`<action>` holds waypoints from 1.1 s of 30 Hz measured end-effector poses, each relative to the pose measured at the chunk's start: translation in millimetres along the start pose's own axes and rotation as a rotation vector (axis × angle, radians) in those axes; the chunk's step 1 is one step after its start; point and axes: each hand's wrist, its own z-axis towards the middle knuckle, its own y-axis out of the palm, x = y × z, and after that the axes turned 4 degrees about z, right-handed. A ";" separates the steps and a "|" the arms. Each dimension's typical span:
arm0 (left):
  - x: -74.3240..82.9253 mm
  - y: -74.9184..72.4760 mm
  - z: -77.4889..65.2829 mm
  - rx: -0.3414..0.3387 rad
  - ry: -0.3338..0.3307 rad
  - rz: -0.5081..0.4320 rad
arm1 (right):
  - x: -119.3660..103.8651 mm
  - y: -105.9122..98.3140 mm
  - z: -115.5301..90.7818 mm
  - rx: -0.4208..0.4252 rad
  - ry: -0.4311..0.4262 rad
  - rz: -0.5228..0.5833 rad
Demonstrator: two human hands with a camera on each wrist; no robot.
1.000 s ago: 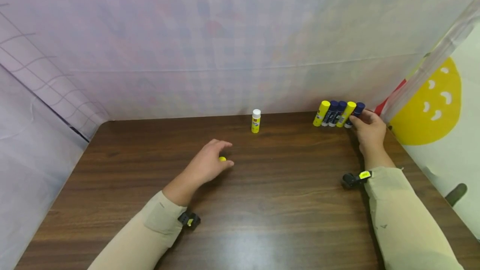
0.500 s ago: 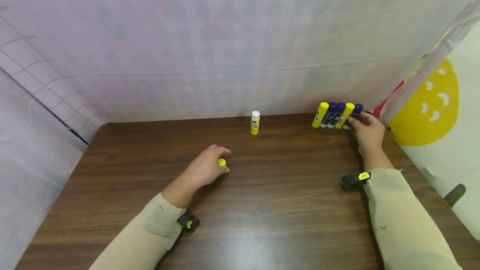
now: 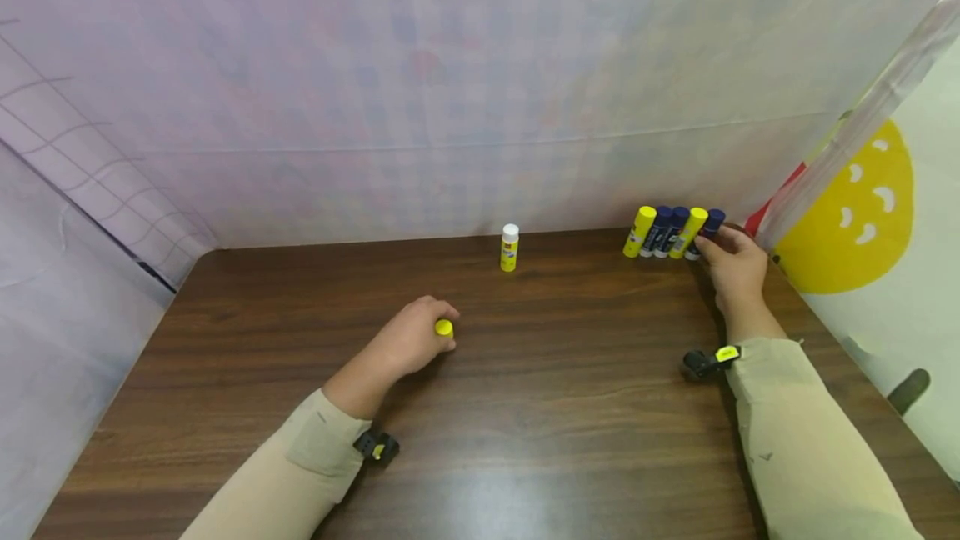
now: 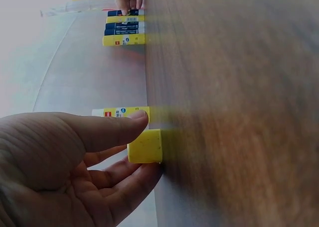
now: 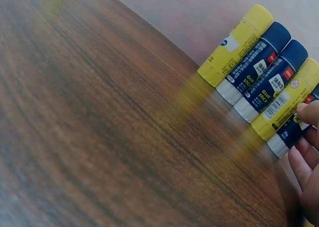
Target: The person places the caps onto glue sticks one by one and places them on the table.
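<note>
In the head view, my left hand (image 3: 408, 337) has its thumb and fingers round a short yellow glue stick cap (image 3: 444, 329) standing on the table. Seen from the left wrist, the yellow cap (image 4: 145, 146) sits between the thumb and the curled fingers. Behind it stands a yellow glue stick (image 3: 509, 248) with a white top. At the back right, my right hand (image 3: 738, 269) pinches the navy glue stick (image 5: 294, 132) at the right end of a row. Beside that one stand a yellow glue stick (image 5: 286, 100), two navy glue sticks (image 5: 271, 80) and another yellow glue stick (image 5: 235, 45), all upright.
The brown wooden table (image 3: 555, 407) reaches back to a pale patterned curtain (image 3: 420, 107). On the right, beyond the table edge, hangs a white cloth with a yellow shape (image 3: 855, 223). Each sleeve cuff carries a small black camera (image 3: 377, 444).
My left thumb and fingers have drawn in round the yellow cap, and the hand sits slightly lower in view. My right hand keeps hold of the end navy glue stick.
</note>
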 end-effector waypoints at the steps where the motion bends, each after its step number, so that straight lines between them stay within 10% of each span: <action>1: 0.2 -0.2 -0.3 0.000 0.001 0.001 | -0.1 -0.1 0.0 0.001 0.002 -0.005; 33: 1.4 -1.4 -0.5 -0.010 -0.016 0.031 | -0.5 -0.9 -2.2 0.013 0.001 0.031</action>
